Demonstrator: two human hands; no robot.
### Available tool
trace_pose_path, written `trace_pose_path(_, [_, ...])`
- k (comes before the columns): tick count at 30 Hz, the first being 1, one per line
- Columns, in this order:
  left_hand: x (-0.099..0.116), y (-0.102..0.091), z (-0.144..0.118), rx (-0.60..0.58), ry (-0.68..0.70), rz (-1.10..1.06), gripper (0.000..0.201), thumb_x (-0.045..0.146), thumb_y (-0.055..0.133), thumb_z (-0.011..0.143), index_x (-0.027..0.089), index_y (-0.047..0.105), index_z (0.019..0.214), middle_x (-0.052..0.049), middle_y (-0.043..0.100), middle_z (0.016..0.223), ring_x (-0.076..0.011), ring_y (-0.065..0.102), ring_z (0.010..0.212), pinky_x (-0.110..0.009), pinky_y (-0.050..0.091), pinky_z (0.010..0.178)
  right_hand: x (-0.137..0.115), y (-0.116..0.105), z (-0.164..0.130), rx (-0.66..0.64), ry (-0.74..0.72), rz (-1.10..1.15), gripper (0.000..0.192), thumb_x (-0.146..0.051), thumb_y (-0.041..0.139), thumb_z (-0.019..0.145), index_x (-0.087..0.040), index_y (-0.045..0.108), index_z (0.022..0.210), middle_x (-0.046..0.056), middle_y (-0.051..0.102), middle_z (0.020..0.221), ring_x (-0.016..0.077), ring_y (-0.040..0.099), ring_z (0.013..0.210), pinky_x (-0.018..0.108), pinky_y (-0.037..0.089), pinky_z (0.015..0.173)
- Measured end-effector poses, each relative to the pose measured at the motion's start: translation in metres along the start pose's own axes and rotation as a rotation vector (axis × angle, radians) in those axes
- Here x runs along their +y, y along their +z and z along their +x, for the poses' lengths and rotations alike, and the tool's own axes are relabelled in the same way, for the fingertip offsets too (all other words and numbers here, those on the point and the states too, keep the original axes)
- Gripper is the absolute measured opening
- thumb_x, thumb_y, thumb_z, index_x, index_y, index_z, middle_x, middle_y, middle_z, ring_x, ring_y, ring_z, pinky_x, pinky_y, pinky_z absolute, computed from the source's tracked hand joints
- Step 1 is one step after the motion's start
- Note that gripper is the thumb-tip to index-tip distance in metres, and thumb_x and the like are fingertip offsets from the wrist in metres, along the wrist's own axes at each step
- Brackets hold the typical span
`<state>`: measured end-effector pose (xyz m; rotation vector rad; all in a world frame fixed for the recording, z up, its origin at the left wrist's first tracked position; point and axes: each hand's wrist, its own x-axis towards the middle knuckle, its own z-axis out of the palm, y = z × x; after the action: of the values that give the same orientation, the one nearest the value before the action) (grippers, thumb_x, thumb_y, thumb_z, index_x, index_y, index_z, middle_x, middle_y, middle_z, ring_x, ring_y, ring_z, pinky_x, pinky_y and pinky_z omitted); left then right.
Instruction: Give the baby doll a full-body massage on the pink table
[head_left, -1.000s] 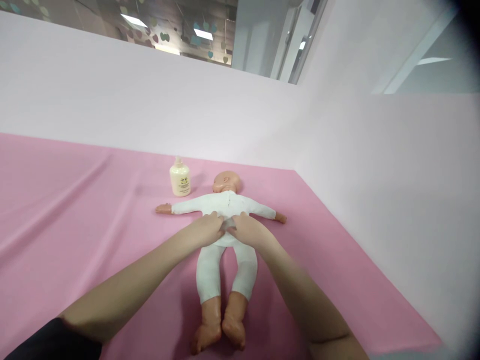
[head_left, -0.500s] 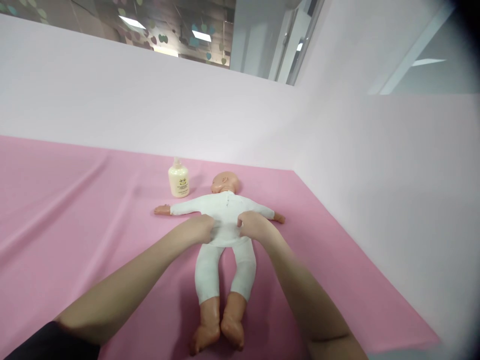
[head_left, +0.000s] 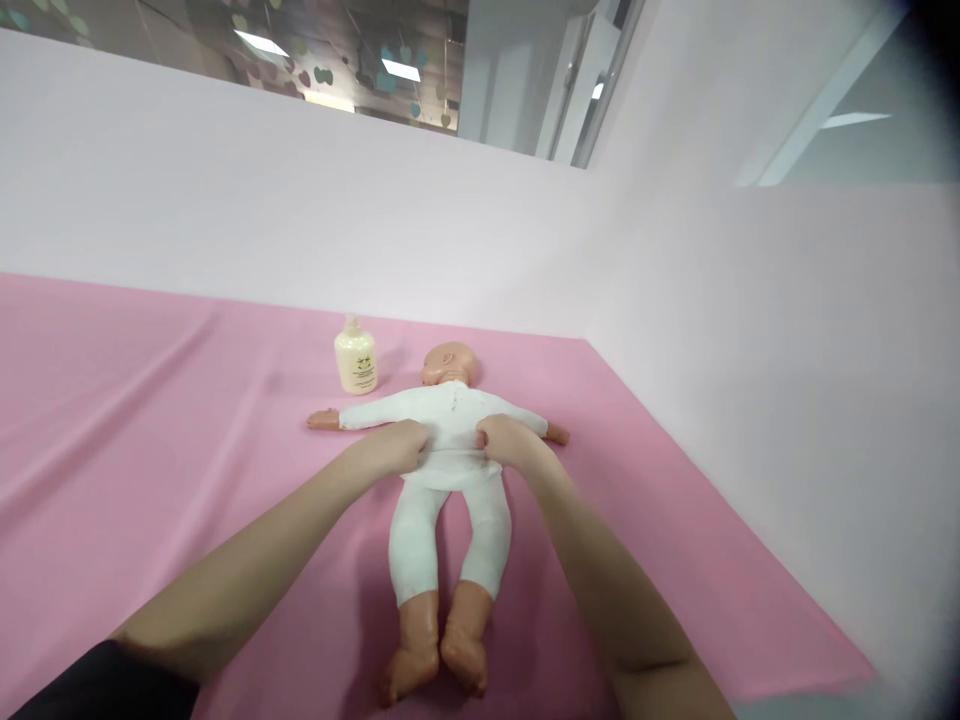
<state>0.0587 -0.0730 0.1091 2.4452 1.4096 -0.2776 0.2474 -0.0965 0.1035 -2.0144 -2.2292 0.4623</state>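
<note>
A baby doll point(head_left: 450, 402) in a white long-sleeved top and white trousers lies with its arms spread and its bare feet toward me. Its head point(head_left: 454, 363) is turned so that one ear faces up. At the left side of the doll's waist, my left hand point(head_left: 406, 446) is closed with the fingers curled against the white top point(head_left: 452, 435). Opposite it, my right hand point(head_left: 505, 441) is also closed on the top's cloth. A crease runs across the fabric between my two hands. My fingertips are partly hidden.
A cream-coloured pump bottle point(head_left: 355, 360) stands beyond the doll's outstretched arm on the left. Pink sheeting point(head_left: 285, 480) with some wrinkles covers the surface. White walls point(head_left: 300, 200) rise behind and on the right, with a window point(head_left: 375, 70) at the top.
Both hands have shifted slightly up the doll's torso, toward its head. A crease across the top now shows more clearly between them. The bottle and the doll's limbs have stayed put.
</note>
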Motion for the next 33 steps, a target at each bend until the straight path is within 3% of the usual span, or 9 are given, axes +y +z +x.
trace_pose_path(3, [0.001,-0.003,-0.001,0.012,0.013,0.021,0.031,0.006,0.050,0.073,0.011,0.054,0.103,-0.012,0.063,0.093,-0.0223,0.060,0.075,-0.027,0.038,0.057,0.005,0.004,0.003,-0.012,0.007,-0.044,0.026,-0.001,0.052,0.069,-0.017,0.065,0.086,0.007,0.066,0.091,0.0152,0.057,0.072,0.025,0.037,0.059])
trace_pose_path(5, [0.000,-0.004,0.000,0.003,0.010,0.030,0.038,0.006,0.051,0.073,0.008,0.049,0.111,-0.012,0.063,0.094,-0.0216,0.060,0.075,-0.027,0.038,0.057,0.008,0.006,0.007,0.006,-0.006,-0.051,0.030,-0.001,0.050,0.072,-0.016,0.062,0.094,0.008,0.065,0.092,0.0163,0.058,0.076,0.025,0.037,0.060])
trace_pose_path(9, [-0.004,0.000,0.006,0.025,0.024,0.017,0.028,0.005,0.054,0.071,0.010,0.055,0.098,-0.011,0.064,0.090,-0.0204,0.059,0.072,-0.027,0.038,0.058,0.011,0.009,0.012,0.000,0.017,-0.056,0.033,-0.003,0.048,0.074,-0.015,0.060,0.102,0.008,0.064,0.091,0.0169,0.058,0.076,0.026,0.036,0.062])
trace_pose_path(13, [-0.010,0.006,0.015,0.089,0.052,-0.013,0.020,0.004,0.051,0.071,0.013,0.058,0.087,-0.008,0.061,0.081,-0.0193,0.057,0.067,-0.027,0.037,0.059,0.011,0.009,0.011,0.032,0.023,-0.019,0.035,0.001,0.047,0.072,-0.016,0.062,0.100,0.009,0.061,0.102,0.0145,0.057,0.071,0.026,0.036,0.061])
trace_pose_path(16, [-0.015,0.011,0.021,0.184,0.091,0.006,0.020,0.003,0.050,0.069,0.015,0.060,0.082,-0.009,0.058,0.091,-0.0197,0.055,0.072,-0.028,0.036,0.060,0.010,0.008,0.010,0.074,0.022,-0.017,0.034,0.003,0.045,0.072,-0.015,0.065,0.093,0.010,0.058,0.109,0.0125,0.055,0.068,0.027,0.036,0.062])
trace_pose_path(19, [-0.020,0.015,0.027,0.236,0.107,0.022,0.025,0.000,0.047,0.066,0.015,0.060,0.082,-0.009,0.054,0.099,-0.0203,0.054,0.077,-0.028,0.036,0.060,0.010,0.008,0.012,0.077,0.001,-0.008,0.033,0.002,0.045,0.072,-0.016,0.065,0.091,0.009,0.060,0.105,0.0125,0.056,0.070,0.026,0.037,0.064])
trace_pose_path(26, [-0.031,0.024,0.040,0.282,0.161,0.005,0.022,0.001,0.047,0.063,0.015,0.054,0.078,-0.006,0.055,0.083,-0.0202,0.052,0.076,-0.029,0.036,0.066,0.016,0.013,0.018,0.122,-0.028,-0.024,0.032,0.002,0.045,0.071,-0.017,0.064,0.089,0.007,0.064,0.096,0.0175,0.057,0.082,0.027,0.036,0.067])
trace_pose_path(33, [-0.035,0.027,0.047,0.360,0.127,-0.085,0.028,0.002,0.042,0.066,0.017,0.050,0.088,-0.004,0.058,0.077,-0.0203,0.054,0.073,-0.029,0.035,0.062,0.019,0.017,0.022,0.169,-0.009,0.000,0.040,0.001,0.041,0.076,-0.016,0.057,0.109,0.007,0.066,0.091,0.0176,0.058,0.080,0.027,0.035,0.067])
